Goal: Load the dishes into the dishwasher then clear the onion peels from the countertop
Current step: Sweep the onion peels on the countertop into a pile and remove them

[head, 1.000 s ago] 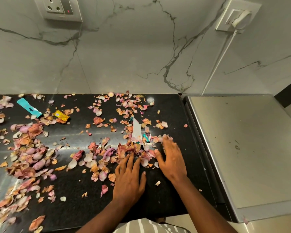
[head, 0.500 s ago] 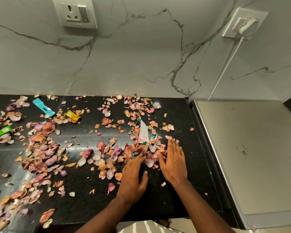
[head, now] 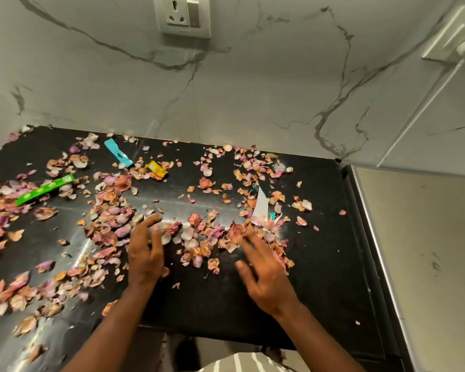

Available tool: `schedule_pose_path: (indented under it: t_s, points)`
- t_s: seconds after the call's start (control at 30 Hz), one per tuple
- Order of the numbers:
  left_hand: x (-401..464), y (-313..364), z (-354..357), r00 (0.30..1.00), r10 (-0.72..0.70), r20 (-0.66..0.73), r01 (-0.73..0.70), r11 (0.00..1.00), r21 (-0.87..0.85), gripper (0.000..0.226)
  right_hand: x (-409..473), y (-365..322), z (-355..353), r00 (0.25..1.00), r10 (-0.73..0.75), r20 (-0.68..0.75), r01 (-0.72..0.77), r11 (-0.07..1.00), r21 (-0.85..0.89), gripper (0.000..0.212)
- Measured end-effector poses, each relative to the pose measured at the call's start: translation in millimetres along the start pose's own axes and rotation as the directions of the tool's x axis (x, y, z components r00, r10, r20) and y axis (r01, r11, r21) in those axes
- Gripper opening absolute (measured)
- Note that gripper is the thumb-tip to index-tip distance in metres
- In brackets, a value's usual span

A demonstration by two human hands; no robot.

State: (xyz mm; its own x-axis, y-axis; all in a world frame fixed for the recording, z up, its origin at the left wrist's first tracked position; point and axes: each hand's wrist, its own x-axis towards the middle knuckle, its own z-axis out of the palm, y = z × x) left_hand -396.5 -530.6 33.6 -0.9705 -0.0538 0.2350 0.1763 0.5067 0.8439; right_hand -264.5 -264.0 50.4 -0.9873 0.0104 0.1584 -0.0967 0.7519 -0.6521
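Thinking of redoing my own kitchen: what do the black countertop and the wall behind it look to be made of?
The countertop looks like polished black stone, perhaps granite: it gives glossy reflections between the onion peels. The wall looks like white marble or marble-look tile, with grey veins and a faint sheen; which one cannot be told.

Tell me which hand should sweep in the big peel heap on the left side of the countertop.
Left, probably. The left hand is open, its fingers already at the edge of that heap. The right hand lies flat among peels near the white scrap, farther away.

no legible text, wrapper [head: 44, 189] print unreadable
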Motion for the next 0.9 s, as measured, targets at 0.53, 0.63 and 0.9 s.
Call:
schedule_pose_path:
  t_s: [0.53, 0.63, 0.9]
  points:
    - [0, -14, -7, 0.97, -0.219, -0.105, 0.173, 0.926, -0.336, 0.049, 55, -10, 48, 0.92, 0.071, 0.384, 0.067, 0.941, -0.333, 0.064]
    - [-1, -9, -10, 0.97, -0.228, -0.086, 0.188, 0.925, -0.331, 0.048, 71, 0, 29, 0.935, 0.164, 0.313, -0.117, 0.979, -0.166, 0.062]
    - [-3, -10, -8, 0.996, -0.087, -0.009, 0.081, 0.963, -0.256, 0.056, 67, -5, 8, 0.992, 0.117, -0.058, -0.098, 0.962, 0.255, 0.036]
